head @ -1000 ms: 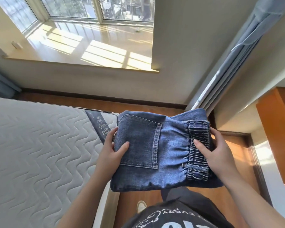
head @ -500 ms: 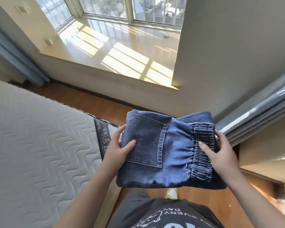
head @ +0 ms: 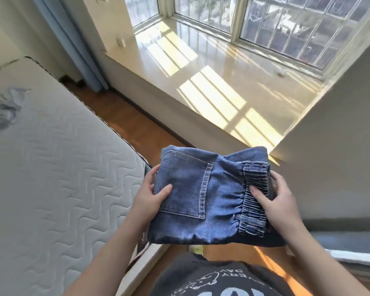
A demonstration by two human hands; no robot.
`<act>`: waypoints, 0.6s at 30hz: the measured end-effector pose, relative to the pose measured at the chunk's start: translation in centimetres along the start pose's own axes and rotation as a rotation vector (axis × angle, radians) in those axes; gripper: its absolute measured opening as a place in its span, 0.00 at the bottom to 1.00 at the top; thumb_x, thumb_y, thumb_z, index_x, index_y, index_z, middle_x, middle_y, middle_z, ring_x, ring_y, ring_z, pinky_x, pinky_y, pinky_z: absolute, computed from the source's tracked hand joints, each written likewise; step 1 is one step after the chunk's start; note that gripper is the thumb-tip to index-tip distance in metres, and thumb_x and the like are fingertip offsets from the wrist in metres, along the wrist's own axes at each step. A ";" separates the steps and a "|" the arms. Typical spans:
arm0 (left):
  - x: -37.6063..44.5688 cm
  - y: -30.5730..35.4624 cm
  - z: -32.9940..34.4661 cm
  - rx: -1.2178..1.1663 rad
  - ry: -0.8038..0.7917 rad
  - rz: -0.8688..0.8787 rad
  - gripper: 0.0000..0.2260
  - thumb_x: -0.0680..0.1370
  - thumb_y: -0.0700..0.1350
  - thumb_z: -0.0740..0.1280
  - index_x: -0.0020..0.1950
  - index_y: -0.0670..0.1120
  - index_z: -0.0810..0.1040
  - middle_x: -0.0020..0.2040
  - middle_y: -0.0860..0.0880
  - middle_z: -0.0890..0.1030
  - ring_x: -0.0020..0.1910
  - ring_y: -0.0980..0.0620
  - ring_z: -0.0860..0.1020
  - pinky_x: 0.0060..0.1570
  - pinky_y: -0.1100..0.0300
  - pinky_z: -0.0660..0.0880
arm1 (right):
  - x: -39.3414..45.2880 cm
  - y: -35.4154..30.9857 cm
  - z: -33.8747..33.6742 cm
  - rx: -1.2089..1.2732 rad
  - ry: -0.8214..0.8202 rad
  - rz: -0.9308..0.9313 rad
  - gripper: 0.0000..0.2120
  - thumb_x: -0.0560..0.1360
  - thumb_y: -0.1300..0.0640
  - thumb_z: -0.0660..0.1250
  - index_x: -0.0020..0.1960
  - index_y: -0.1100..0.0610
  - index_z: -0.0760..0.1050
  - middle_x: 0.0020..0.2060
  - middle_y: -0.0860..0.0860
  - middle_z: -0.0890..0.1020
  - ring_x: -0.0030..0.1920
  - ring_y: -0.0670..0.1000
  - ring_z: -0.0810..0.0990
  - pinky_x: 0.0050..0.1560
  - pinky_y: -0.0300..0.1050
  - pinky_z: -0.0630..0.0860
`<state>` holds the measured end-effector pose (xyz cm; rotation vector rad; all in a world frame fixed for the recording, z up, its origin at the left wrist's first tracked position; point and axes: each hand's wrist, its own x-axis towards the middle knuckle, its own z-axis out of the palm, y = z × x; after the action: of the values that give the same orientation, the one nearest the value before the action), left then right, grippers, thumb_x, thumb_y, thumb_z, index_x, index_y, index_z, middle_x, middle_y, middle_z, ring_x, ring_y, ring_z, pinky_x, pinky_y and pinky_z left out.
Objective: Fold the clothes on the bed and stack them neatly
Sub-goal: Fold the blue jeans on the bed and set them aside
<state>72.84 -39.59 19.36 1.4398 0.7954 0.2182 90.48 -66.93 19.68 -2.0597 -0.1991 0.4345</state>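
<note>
A folded pair of blue jeans [head: 212, 195], back pocket up and elastic waistband to the right, hangs in the air beside the bed, above the wooden floor. My left hand [head: 150, 195] grips its left edge, thumb on top and fingers underneath. My right hand [head: 273, 201] grips the waistband side the same way. The quilted white mattress [head: 51, 167] fills the left of the view. A crumpled pale grey-blue garment [head: 2, 107] lies on it at the far left, blurred.
A wide sunlit window ledge [head: 212, 82] runs across the back, under a barred window. A blue curtain [head: 73, 43] hangs at the left of it. A strip of wooden floor [head: 124, 116] separates bed and ledge. A grey wall [head: 340, 146] stands on the right.
My view has swung left, so the window ledge and more of the mattress come in, along with the garment lying on it. Both hands hold the folded jeans as before.
</note>
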 end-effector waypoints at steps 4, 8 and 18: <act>4.4 2.1 -0.3 0.012 0.018 0.005 0.26 0.71 0.50 0.72 0.65 0.69 0.70 0.58 0.48 0.83 0.53 0.48 0.83 0.56 0.46 0.79 | 5.2 -2.6 0.9 -0.018 -0.042 -0.028 0.26 0.69 0.45 0.75 0.62 0.32 0.68 0.45 0.30 0.80 0.48 0.30 0.78 0.52 0.43 0.73; 8.4 4.0 0.2 -0.006 0.058 0.016 0.26 0.72 0.49 0.72 0.66 0.68 0.70 0.58 0.49 0.83 0.54 0.48 0.83 0.54 0.50 0.80 | 10.5 -4.5 1.3 -0.025 -0.086 -0.037 0.26 0.70 0.46 0.75 0.63 0.34 0.68 0.48 0.35 0.82 0.49 0.34 0.80 0.52 0.44 0.74; 18.1 7.9 2.6 -0.085 0.256 -0.018 0.25 0.77 0.41 0.71 0.64 0.69 0.72 0.57 0.45 0.84 0.54 0.46 0.83 0.56 0.47 0.79 | 26.1 -8.8 3.1 -0.047 -0.276 -0.169 0.25 0.73 0.47 0.74 0.64 0.36 0.65 0.44 0.24 0.78 0.46 0.25 0.75 0.39 0.26 0.70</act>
<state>90.15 -29.84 20.15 1.3397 0.9945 0.4238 113.69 -51.82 20.08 -2.0035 -0.5485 0.6126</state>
